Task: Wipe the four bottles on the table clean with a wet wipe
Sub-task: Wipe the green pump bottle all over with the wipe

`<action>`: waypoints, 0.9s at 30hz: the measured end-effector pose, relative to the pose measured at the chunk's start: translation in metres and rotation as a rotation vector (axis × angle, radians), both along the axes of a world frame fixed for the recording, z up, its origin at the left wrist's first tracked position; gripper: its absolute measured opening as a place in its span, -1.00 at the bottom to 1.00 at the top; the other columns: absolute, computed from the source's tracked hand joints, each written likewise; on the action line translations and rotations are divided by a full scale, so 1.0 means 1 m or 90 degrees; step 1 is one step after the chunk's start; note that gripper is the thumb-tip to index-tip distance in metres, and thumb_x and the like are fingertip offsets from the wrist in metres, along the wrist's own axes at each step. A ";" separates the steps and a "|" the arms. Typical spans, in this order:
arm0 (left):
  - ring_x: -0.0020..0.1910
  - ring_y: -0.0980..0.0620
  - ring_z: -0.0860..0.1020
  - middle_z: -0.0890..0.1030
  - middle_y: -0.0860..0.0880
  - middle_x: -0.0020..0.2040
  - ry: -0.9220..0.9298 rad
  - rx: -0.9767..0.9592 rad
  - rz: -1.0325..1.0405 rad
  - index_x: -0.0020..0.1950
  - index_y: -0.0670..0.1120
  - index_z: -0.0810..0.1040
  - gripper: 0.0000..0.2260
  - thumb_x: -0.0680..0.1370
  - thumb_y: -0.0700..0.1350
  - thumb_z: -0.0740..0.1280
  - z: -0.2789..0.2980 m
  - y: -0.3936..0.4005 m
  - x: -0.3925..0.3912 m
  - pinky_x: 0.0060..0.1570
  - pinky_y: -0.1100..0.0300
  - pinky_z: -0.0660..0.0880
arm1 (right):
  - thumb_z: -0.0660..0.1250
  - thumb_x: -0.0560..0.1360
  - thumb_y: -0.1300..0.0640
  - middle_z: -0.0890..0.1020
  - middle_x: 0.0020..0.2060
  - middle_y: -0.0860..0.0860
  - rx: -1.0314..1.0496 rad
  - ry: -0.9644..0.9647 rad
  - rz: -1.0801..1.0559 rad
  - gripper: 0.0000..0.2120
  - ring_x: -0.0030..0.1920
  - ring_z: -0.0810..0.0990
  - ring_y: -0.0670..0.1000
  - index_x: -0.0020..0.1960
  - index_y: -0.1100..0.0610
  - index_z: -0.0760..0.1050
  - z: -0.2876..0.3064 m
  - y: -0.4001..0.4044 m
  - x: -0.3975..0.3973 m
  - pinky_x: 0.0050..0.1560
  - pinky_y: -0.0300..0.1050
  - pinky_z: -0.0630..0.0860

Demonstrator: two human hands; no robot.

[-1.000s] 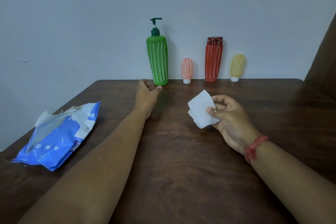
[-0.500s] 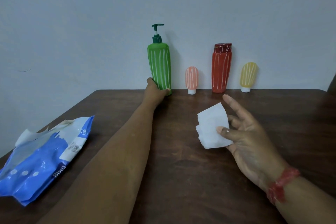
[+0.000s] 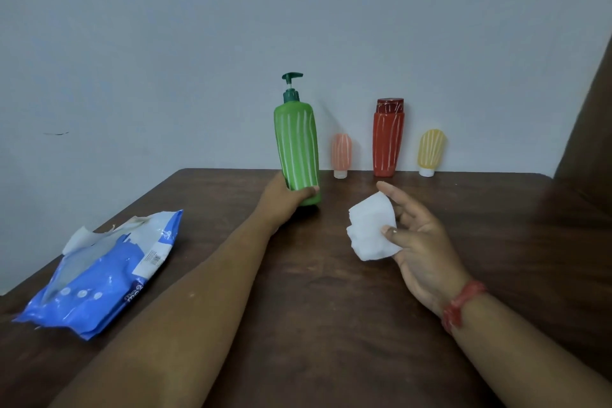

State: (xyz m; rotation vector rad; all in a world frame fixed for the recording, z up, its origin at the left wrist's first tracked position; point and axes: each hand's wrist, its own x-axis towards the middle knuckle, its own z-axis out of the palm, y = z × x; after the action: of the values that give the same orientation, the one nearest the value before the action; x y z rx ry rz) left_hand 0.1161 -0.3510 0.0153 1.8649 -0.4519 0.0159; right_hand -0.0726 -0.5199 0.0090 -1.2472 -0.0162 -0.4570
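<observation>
My left hand [image 3: 284, 199] grips the base of the tall green pump bottle [image 3: 295, 146], which stands away from the wall, leaning slightly. A folded white wet wipe [image 3: 371, 232] lies in my right hand [image 3: 419, 242], pinched by the thumb against the palm, fingers spread. Against the wall stand a small pink bottle [image 3: 341, 154], a red bottle [image 3: 388, 137] and a small yellow bottle [image 3: 430, 151], all marked with white stripes.
A blue wet wipe pack [image 3: 99, 272] lies open near the left edge of the dark wooden table [image 3: 314, 325]. A brown object [image 3: 589, 142] rises at the far right. The wall stands right behind the bottles.
My left hand closed round the green bottle's base and drew it away from the wall toward me. My right hand with the wipe stayed about where it was, its fingers spreading.
</observation>
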 end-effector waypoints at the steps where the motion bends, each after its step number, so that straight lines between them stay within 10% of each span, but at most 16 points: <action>1: 0.06 0.15 0.60 0.62 0.03 0.15 0.004 -0.004 -0.011 0.32 -0.02 0.46 -0.53 0.47 -0.03 0.53 0.000 0.005 -0.018 -0.10 0.32 0.50 | 0.12 0.50 0.60 0.66 0.11 0.07 0.001 -0.001 -0.002 -0.36 0.14 0.64 0.05 0.27 -0.02 0.55 0.001 0.002 -0.002 0.05 -0.01 0.62; 10: 0.06 0.24 0.62 0.65 0.16 0.13 0.019 0.007 -0.092 0.23 0.16 0.49 -0.61 0.47 -0.01 0.53 -0.005 0.039 -0.141 0.11 0.18 0.55 | 0.27 0.48 0.55 0.62 0.15 0.13 -0.047 0.003 0.016 -0.54 0.15 0.62 0.03 0.25 0.14 0.53 0.014 0.012 -0.026 0.05 -0.11 0.61; 19: 0.07 0.20 0.61 0.64 0.14 0.12 -0.012 0.051 -0.077 0.26 0.11 0.48 -0.60 0.48 0.00 0.52 0.000 0.039 -0.161 0.06 0.19 0.54 | 0.43 0.51 0.24 0.45 0.05 -0.12 -0.384 -0.093 -0.195 -0.87 0.07 0.54 -0.03 -0.07 0.01 0.63 0.032 0.012 -0.033 0.10 -0.18 0.56; 27: 0.01 0.14 0.59 0.60 0.09 0.06 -0.075 0.135 -0.115 0.20 0.10 0.47 -0.64 0.47 0.04 0.51 0.000 0.029 -0.160 -0.02 0.16 0.54 | 0.36 0.57 0.21 0.66 -0.10 0.04 -0.183 -0.107 -0.255 -0.90 -0.08 0.63 -0.01 -0.07 0.02 0.54 0.030 0.008 -0.027 -0.14 -0.10 0.60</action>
State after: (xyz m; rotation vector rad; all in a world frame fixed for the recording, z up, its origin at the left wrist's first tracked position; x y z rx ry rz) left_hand -0.0438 -0.3219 0.0154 2.0311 -0.7267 -0.0458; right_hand -0.0993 -0.5116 0.0392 -1.4960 0.0274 -0.9316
